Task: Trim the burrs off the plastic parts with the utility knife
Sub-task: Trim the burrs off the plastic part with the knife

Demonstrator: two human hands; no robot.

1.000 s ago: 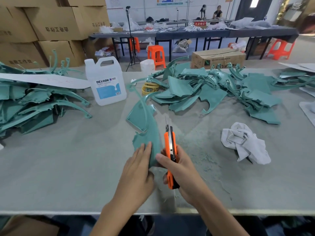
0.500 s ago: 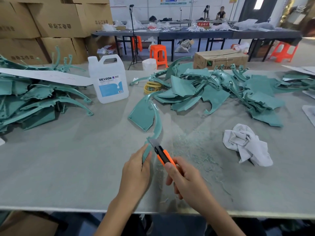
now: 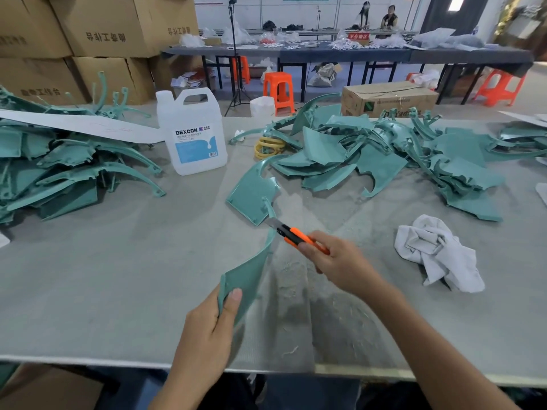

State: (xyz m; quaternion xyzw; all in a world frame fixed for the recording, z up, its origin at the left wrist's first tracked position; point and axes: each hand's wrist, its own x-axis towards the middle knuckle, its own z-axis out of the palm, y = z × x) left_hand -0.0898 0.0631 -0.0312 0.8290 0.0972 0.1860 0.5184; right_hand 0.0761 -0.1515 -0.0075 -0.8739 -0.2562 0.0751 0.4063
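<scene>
My left hand (image 3: 211, 324) pinches the near end of a long curved teal plastic part (image 3: 251, 270) that arches away over the grey table to a flat panel at its far end. In my right hand (image 3: 337, 261) is an orange utility knife (image 3: 296, 235). Its exposed blade touches the part's thin curved edge about halfway along. Fine plastic shavings lie on the table under the part.
Piles of teal parts lie at the left (image 3: 59, 173) and back right (image 3: 384, 161). A white DEXCON jug (image 3: 192, 134) stands behind the work, a yellow coil (image 3: 268, 147) beside it. A crumpled white cloth (image 3: 438, 253) lies right. The table's front edge (image 3: 88, 361) is near.
My left hand slid back toward me along the part, and the part now lies longer and flatter. The knife moved away from me up the edge, from upright to pointing left.
</scene>
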